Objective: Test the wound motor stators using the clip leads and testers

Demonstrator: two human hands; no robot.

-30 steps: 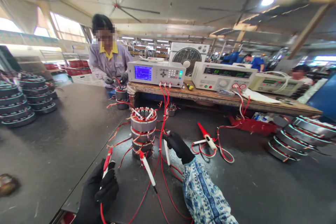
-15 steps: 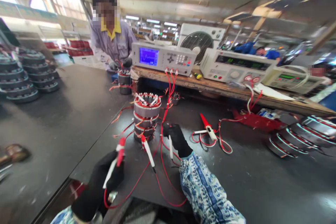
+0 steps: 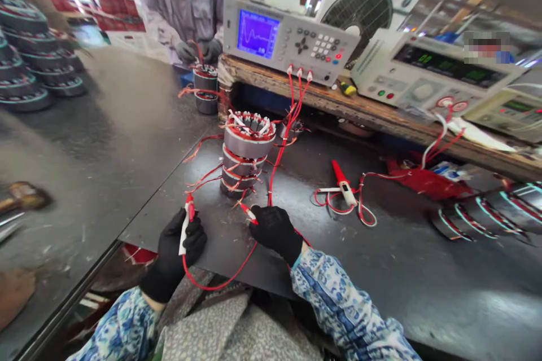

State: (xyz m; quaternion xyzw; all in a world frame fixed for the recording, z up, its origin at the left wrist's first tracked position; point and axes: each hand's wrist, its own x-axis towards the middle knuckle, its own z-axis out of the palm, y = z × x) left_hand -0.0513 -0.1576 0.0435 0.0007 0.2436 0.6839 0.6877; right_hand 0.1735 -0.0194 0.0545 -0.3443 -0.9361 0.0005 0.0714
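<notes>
My left hand (image 3: 180, 254), in a black glove, is shut on a white test probe (image 3: 184, 231) with a red tip, and its red lead loops below the hand. My right hand (image 3: 276, 234), also gloved, grips a second probe (image 3: 249, 212), whose red-and-white end points left toward the first. Both hands are just in front of a stack of wound motor stators (image 3: 244, 158). Red and white leads spring from the stack, and the hands are not touching it.
A co-worker's gloved hands (image 3: 199, 51) work at another stator (image 3: 206, 90) beyond. Test instruments (image 3: 290, 39) and a fan (image 3: 359, 11) stand on a wooden shelf (image 3: 322, 96). A red clip (image 3: 344, 187) lies on the dark bench (image 3: 402, 271), between stator piles at both sides.
The view has tipped downward. My hands have drawn closer together near the stack's lower front, and the left hand has risen and moved right, with its probe now more upright.
</notes>
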